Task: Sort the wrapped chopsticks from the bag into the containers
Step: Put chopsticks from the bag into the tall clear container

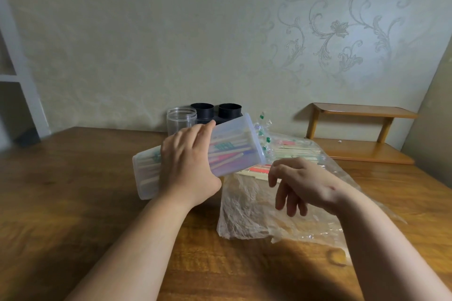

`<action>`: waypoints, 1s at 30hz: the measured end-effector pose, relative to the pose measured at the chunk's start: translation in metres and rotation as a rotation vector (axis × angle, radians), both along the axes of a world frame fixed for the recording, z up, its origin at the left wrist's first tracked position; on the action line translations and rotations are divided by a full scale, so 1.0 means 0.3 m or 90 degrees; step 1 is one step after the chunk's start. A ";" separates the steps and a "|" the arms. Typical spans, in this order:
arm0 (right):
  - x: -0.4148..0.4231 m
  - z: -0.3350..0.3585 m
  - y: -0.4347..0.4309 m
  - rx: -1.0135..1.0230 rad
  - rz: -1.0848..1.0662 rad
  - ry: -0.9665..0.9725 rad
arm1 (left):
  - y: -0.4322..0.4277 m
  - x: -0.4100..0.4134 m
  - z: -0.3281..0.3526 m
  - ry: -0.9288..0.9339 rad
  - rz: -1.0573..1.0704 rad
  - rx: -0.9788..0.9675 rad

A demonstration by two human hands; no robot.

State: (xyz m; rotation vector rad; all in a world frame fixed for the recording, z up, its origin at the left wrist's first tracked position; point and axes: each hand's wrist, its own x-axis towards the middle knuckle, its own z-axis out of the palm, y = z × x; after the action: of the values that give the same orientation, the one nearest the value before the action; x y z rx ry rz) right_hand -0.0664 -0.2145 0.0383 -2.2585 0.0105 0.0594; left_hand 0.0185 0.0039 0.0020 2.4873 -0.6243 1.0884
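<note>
Your left hand (188, 166) is wrapped round a translucent box-shaped container (234, 146) in the head view, fingers curled over its top face and the thumb side underneath. The container is tilted, its far right end raised and its near left end low by the table (73, 190); whether that end touches the wood cannot be told. Through its wall you can see wrapped chopsticks (227, 154) in pink, green and pale paper.

Your right hand (300, 183) hangs over the clear plastic bag (254, 210) with its fingers loosely curled and apart, gripping nothing. The bag lies crumpled on the table just right of the container, and more chopsticks lie inside its far end.

Behind the container, by the wall (146, 32), stand a clear jar (181, 120) and two black cups (202, 110), all upright and open. A low wooden shelf (362, 111) sits to the far right.
</note>
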 end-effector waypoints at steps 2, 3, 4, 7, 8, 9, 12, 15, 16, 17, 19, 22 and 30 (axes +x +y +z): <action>-0.004 0.003 0.002 -0.042 0.025 0.073 | -0.001 0.002 0.000 0.002 0.000 0.004; -0.003 0.000 0.007 -0.063 0.031 0.100 | -0.002 0.002 -0.001 0.001 0.001 0.004; 0.000 -0.006 0.012 -0.081 0.032 0.120 | -0.003 0.003 -0.002 -0.001 0.003 0.004; 0.016 -0.030 0.020 -0.151 0.030 0.128 | -0.002 0.003 -0.003 -0.003 0.004 0.006; 0.022 -0.039 0.020 -0.179 0.031 0.114 | -0.002 0.002 -0.002 -0.001 0.003 0.007; 0.028 -0.046 0.020 -0.210 0.034 0.095 | -0.001 0.002 -0.002 0.002 0.004 0.007; 0.039 -0.054 0.020 -0.317 0.040 0.042 | -0.001 -0.001 0.002 0.006 0.006 0.012; 0.042 -0.063 0.014 -0.378 0.037 0.018 | -0.002 -0.002 0.003 0.012 0.003 0.013; 0.045 -0.069 0.013 -0.398 0.028 0.004 | -0.001 -0.001 0.003 0.012 0.005 0.014; 0.050 -0.074 0.014 -0.416 0.018 -0.016 | -0.001 -0.001 0.003 0.011 0.006 0.013; 0.062 -0.085 0.023 -0.440 0.007 -0.060 | -0.002 0.001 0.003 0.009 0.007 0.011; 0.069 -0.104 0.037 -0.468 0.012 -0.083 | -0.001 -0.002 0.004 0.010 0.009 0.000; 0.064 -0.114 0.026 -0.546 0.039 -0.079 | 0.001 -0.003 0.006 0.001 0.010 -0.013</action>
State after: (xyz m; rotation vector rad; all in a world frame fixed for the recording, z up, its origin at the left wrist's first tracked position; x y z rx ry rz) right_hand -0.0473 -0.2067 0.0041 -3.1157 -0.1211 -0.0676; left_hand 0.0177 0.0042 0.0038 2.4793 -0.5915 1.0934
